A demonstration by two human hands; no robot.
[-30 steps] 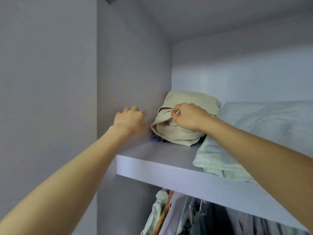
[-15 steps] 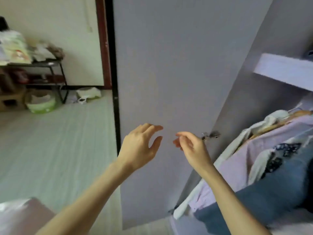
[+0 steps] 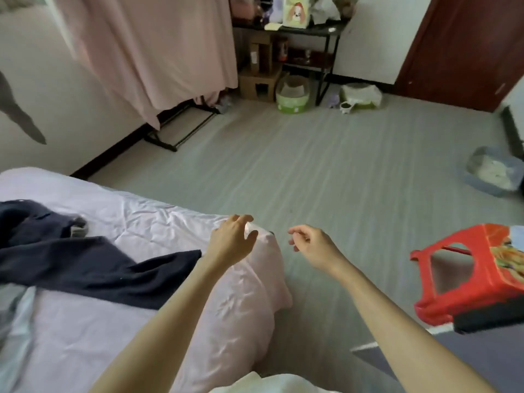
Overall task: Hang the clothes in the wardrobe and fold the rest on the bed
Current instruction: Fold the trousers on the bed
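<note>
Now the bed (image 3: pixel 158 222) fills the lower left of the head view, covered in a pale pink, slightly creased sheet that bulges over its near corner. One dark navy garment (image 3: pixel 85 265) lies sprawled across that sheet, unfolded, its long part stretching to the right and ending just beside the left forearm, with a small grey patch showing at its upper edge. One more piece of pale grey-blue cloth (image 3: pixel 14 321) lies at the left edge of the bed, partly cut off by the frame. Two bare hands reach forward. The left hand (image 3: pixel 231 241) hovers over the bed's corner with fingers loosely spread and lightly bent, holding nothing; whether its fingertips touch the sheet cannot be told. The right hand (image 3: pixel 312 246) hangs over the floor (image 3: pixel 326 165), just beside the bed's corner, its fingers relaxed and half curled, also holding nothing. One red plastic stool (image 3: pixel 467 273) lies tipped on its side at the right, well apart from the hands. One pink curtain (image 3: pixel 147 46) hangs at the upper left, one dark shelf rack (image 3: pixel 300 38) crowded with small items stands at the far wall, one green basin (image 3: pixel 292 96) sits on the floor under it, and one dark red door (image 3: pixel 465 46) shows at the upper right.
</note>
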